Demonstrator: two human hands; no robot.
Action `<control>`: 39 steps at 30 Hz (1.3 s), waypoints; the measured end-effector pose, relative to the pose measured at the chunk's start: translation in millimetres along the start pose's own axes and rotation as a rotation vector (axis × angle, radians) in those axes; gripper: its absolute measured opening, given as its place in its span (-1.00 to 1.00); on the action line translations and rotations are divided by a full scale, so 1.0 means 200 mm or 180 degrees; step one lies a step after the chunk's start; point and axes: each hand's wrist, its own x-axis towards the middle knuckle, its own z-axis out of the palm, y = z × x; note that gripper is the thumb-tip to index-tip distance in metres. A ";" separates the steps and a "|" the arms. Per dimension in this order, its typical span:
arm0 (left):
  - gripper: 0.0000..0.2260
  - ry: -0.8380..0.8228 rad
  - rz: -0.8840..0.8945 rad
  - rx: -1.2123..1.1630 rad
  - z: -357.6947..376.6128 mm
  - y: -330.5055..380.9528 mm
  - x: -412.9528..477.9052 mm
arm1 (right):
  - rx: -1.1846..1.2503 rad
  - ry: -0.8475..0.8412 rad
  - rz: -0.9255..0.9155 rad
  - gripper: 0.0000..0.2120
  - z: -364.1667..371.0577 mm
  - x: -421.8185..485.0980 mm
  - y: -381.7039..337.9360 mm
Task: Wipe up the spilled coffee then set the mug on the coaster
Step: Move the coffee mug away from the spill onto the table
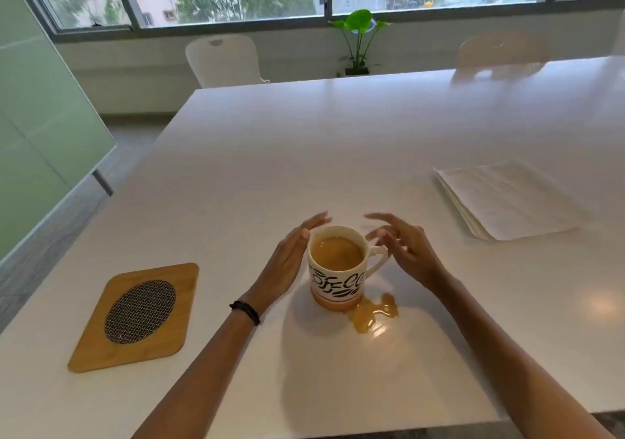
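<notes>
A white mug (338, 278) with black lettering and a brown base stands upright on the white table (338, 140), full of milky coffee. A small coffee puddle (372, 313) lies on the table at the mug's front right, touching its base. My left hand (291, 259) is open just left of the mug, fingers near its rim. My right hand (406, 249) is open just right of it, over the handle. A wooden coaster (135, 316) with a dark woven oval centre lies at the left. A stack of white paper napkins (507, 201) rests at the right.
The table's near edge runs along the bottom right. Two white chairs (223, 59) stand at the far side. A potted green plant (358, 42) sits by the window. A frosted glass partition (40, 127) is at the left.
</notes>
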 end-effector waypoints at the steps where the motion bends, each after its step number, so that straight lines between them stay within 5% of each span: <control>1: -0.53 -0.0002 -0.0017 -0.0110 0.01 -0.01 0.00 | 0.0108 0.0017 0.0025 -0.51 0.00 0.00 -0.02; 14: -0.19 -0.0597 0.0090 0.0197 0.03 0.00 -0.04 | 0.1029 -0.0314 0.0316 -0.58 -0.01 -0.05 -0.04; 32: -0.17 -0.0570 0.0247 0.0336 0.05 -0.03 -0.03 | 0.1154 -0.0487 0.0614 -0.49 0.03 -0.06 -0.05; 39: -0.17 -0.0535 0.0287 0.0320 0.05 -0.04 -0.03 | 0.1226 -0.0494 0.0719 -0.69 0.03 -0.06 -0.08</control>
